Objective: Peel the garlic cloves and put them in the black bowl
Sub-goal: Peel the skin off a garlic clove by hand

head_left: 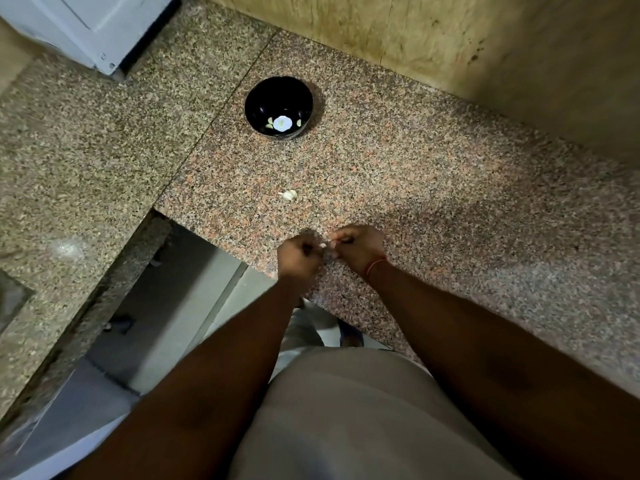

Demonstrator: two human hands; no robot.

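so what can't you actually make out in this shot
- The clove between the left hand and right hand: curled fingers hide it, head view; peeled or not is unclear.
- Black bowl contents: pale bits too small to identify.
- Garlic piece on the counter: too small.

One black bowl far back, one garlic piece on the counter (loose, nearer), two hands: left, right.

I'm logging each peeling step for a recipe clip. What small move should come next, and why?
Probably keep pulling skin off the garlic clove pinched between the left hand and right hand; it sits near the counter edge, far from the black bowl.
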